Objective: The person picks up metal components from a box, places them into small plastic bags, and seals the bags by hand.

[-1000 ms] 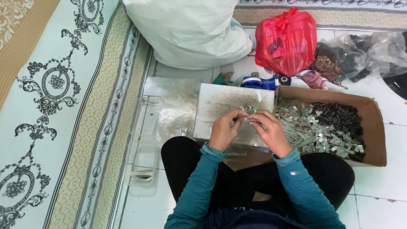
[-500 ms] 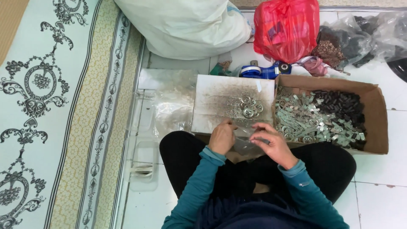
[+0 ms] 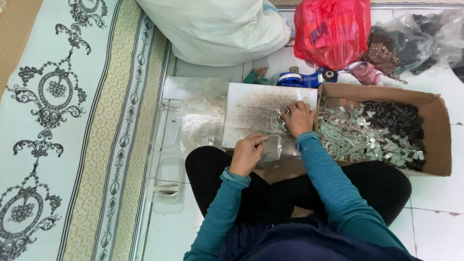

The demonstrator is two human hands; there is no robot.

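**Two hands at a sorting board, one on a clear bag, one on a heap of metal pieces**

We see a seated person from above, in teal sleeves and dark trousers, in the lower middle of the frame. The left hand [image 3: 247, 153] sits just below the centre, its fingers curled closed around the top of a small clear plastic bag [image 3: 271, 149], pinching it against the near edge of a pale, smudged board [image 3: 251, 112]. The right hand [image 3: 298, 117] lies a little higher and to the right, on the board's right part, with fingers bent down over a small heap of metal rings [image 3: 283, 116]; we cannot tell whether it grips any of them or merely rests on them.

Touching the board's right edge is an open cardboard box [image 3: 435, 140] in the right middle of the frame, filled with silvery-green metal parts [image 3: 353, 137] on its left side and dark pieces [image 3: 394, 118] at its upper right. Above the box, at the top of the frame, lie a red plastic bag [image 3: 331, 31], a blue tape dispenser [image 3: 302, 78] and grey clear bags [image 3: 420, 41]. A large white sack [image 3: 217, 29] fills the upper centre. An ornate patterned rug [image 3: 72, 125] covers the left of the frame, and crumpled clear plastic [image 3: 193, 116] lies between rug and board.
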